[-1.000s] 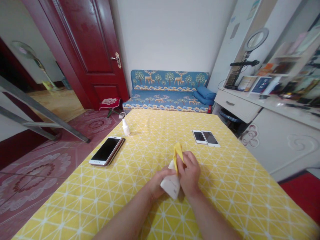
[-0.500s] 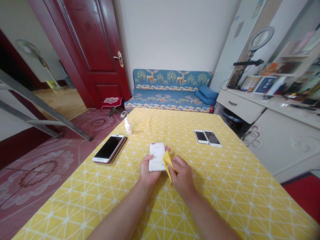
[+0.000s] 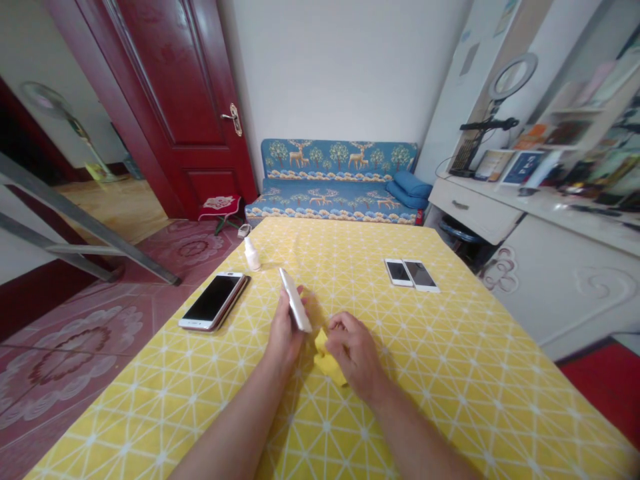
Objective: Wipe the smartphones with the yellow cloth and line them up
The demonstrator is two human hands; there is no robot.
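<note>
Tilted up on its long edge, a white phone is held in my left hand, fingers wrapped round it. Just to the right, my right hand is closed on a crumpled yellow cloth, which hangs below and left of the fingers and is apart from the phone. At the left of the table lies a stack of phones, the top one white-framed with a dark screen. Behind it stands a small white spray bottle. Two white phones lie side by side at the right.
The table has a yellow patterned cloth. Beyond its far edge is a blue sofa. A red stool stands by the red door. A metal ladder is at left, a white cabinet at right.
The white phone in my left hand has turned from back-up to nearly edge-on and shifted left. My right hand with the cloth has moved slightly away from it. The view has shifted slightly.
</note>
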